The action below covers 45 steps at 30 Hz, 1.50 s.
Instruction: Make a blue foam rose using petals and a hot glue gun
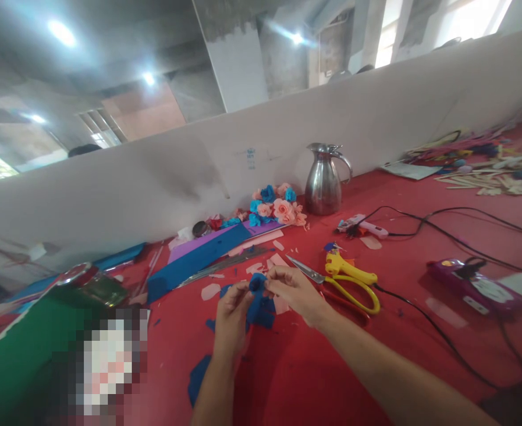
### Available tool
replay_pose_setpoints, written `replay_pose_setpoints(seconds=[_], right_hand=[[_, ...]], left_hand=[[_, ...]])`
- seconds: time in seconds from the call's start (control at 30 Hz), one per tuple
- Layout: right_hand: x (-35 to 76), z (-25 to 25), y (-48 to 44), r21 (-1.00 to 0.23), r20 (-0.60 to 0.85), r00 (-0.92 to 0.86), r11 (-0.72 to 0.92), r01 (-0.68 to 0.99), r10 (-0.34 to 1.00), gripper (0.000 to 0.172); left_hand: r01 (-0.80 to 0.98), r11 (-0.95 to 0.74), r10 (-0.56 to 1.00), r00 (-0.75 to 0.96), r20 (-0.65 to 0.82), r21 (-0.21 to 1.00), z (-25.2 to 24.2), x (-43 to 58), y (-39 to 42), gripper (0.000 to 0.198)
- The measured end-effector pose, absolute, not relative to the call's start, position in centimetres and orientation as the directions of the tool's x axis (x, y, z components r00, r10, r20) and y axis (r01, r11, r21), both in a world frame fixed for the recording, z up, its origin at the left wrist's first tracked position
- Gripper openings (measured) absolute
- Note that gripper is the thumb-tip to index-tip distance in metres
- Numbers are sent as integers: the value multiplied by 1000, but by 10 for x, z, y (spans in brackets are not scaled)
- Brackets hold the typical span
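Between both hands, above the red table, is a small rolled piece of blue crepe paper (pixel 257 282). My left hand (pixel 233 307) pinches its left side, and my right hand (pixel 294 290) pinches its right side with thumb and finger. More blue paper pieces (pixel 263 315) lie just below and behind the fingers. Right of my right hand rest large scissors (pixel 354 290) with yellow handles, their blades pointing left, and a yellow glue gun (pixel 352 269) beside them. Pale pink paper scraps (pixel 210 291) are scattered near my left hand.
Pink and blue paper flowers (pixel 279 207) are piled by the low wall, next to a steel jug (pixel 324 183). A pink glue gun (pixel 363 226) and a purple power strip (pixel 478 287) trail cords across the right side. A long blue paper strip (pixel 199 260) lies left; wooden sticks (pixel 496 177) lie far right.
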State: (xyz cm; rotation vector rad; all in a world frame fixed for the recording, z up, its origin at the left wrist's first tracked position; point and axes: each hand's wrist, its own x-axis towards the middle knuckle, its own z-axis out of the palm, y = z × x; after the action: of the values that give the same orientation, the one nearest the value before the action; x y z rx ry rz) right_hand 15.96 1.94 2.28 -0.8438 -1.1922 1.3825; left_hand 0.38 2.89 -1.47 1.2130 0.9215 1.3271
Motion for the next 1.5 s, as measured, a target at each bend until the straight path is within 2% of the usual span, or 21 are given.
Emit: replay_pose_setpoints(seconds=[0.23, 0.4, 0.6, 0.8, 1.0, 1.13, 1.23, 1.33, 1.5], right_hand=[[156, 19, 19, -981, 107, -220, 67, -180, 970, 18], [157, 21, 18, -982, 54, -217, 13, -188, 975, 20], [159, 23, 19, -966, 123, -124, 90, -242, 985, 20], [160, 24, 20, -955, 130, -103, 96, -282, 986, 21], [160, 26, 18, -960, 92, -82, 67, -270, 992, 25], [161, 25, 19, -960, 82, -91, 54, -274, 992, 20], [163, 26, 18, -964, 103, -45, 88, -250, 994, 18], [165, 28, 17, -961, 193, -13, 186, -204, 981, 16], [165, 26, 16, -968, 250, -12, 249, -33, 968, 11]], left_hand=[[-184, -152, 986, 45, 163, 971, -15, 5, 30, 12], [-175, -145, 987, 38, 154, 974, -15, 5, 29, 14], [-130, -130, 987, 78, 141, 983, -14, 0, 29, 15], [-64, -159, 985, 62, 163, 985, -15, 0, 30, 16], [-117, -121, 987, 93, 132, 986, -8, 5, 26, 19], [-111, -129, 987, 82, 138, 985, -12, 3, 28, 20], [-124, -103, 992, 56, 110, 987, -18, -1, 31, 20], [-127, -91, 994, 42, 97, 988, -19, -1, 32, 21], [-97, -94, 995, 20, 96, 991, -11, 5, 30, 23]])
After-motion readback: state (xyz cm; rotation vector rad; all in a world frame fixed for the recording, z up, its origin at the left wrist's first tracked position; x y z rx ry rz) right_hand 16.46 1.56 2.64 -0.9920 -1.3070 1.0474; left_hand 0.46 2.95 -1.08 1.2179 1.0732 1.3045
